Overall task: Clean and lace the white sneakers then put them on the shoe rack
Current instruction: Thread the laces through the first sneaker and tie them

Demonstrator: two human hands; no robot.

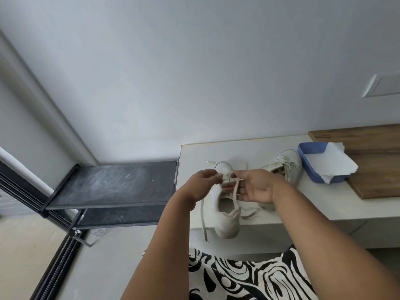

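A white sneaker (226, 217) lies on the pale table (324, 206), heel toward me and hanging over the front edge. My left hand (200, 185) pinches its lace (203, 221) at the eyelets. My right hand (254, 187) pinches the other lace strand, which drapes across its half-spread fingers. One loose lace end dangles over the table front. The second white sneaker (285, 164) lies on its side behind my right hand. The black shoe rack (114, 185) stands left of the table with bare, dusty shelves.
A blue tray (307, 163) holding torn white paper (331, 164) sits at the table's right, partly on a wooden board (378, 165). A grey wall rises behind. My black-and-white patterned clothing fills the bottom of the view.
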